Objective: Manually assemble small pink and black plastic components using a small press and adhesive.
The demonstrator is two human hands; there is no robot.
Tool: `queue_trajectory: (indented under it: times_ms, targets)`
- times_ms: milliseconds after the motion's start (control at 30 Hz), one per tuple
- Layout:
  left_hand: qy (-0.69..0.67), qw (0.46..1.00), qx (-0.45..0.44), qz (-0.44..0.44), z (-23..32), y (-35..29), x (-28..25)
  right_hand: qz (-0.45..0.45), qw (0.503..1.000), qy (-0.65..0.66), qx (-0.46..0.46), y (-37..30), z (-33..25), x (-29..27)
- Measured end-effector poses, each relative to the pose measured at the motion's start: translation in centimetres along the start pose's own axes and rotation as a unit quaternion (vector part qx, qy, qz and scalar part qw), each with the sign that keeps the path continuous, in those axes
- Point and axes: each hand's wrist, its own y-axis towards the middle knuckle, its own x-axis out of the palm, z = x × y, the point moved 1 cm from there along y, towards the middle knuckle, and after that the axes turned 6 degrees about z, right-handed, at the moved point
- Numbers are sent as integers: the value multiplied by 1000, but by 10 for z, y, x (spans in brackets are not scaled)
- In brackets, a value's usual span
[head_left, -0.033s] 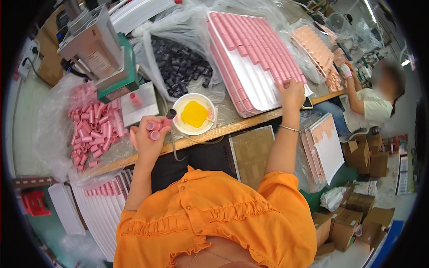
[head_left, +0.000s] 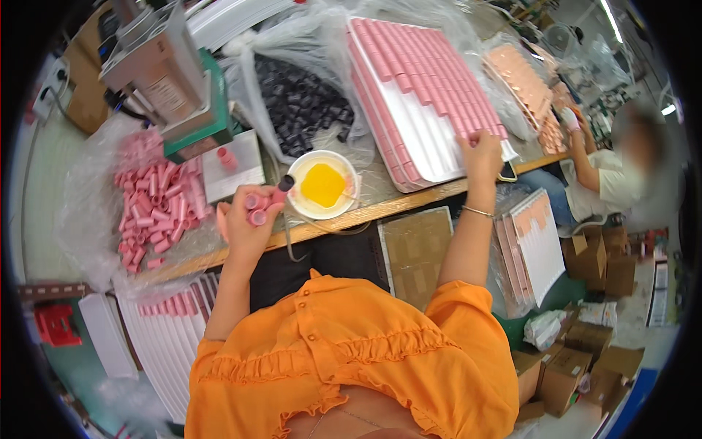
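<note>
My left hand (head_left: 247,223), closed in front of the table edge, holds several short pink tubes (head_left: 257,217); one has a black end (head_left: 286,183) pointing up toward the bowl. At the near right corner of a white ridged tray (head_left: 413,135), the fingers of my right hand (head_left: 484,157) are pinched on a pink tube at the end of a row. Rows of pink tubes (head_left: 446,73) cover the tray's far and right parts; its near left part shows bare white. Between my hands stands a white bowl (head_left: 355,175) with a yellow pad or filling (head_left: 322,186).
Loose pink tubes (head_left: 157,212) lie heaped in clear plastic at left, beside a green-based press (head_left: 194,121) with one tube on its plate. Black caps (head_left: 300,106) fill a bag behind the bowl. A co-worker (head_left: 592,175) sits at right. Cardboard boxes (head_left: 563,373) stand below.
</note>
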Motion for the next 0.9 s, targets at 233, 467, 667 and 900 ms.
queue_trajectory:
  times_ms: [233,467,667,900]
  targets:
    - [65,997,38,-28,13,10,-11,93,949,295,-66,-50,-57,-48]
    - [125,967,219,-44,26,7,-42,-108,835,368,-396,-150,-192,-57]
    - [224,916,320,-92,34,10,-72,-132,801,335,-478,-161,-217,-47]
    - [170,936,293,-91,24,8,-76,-131,769,346,-521,-174,-231,-39]
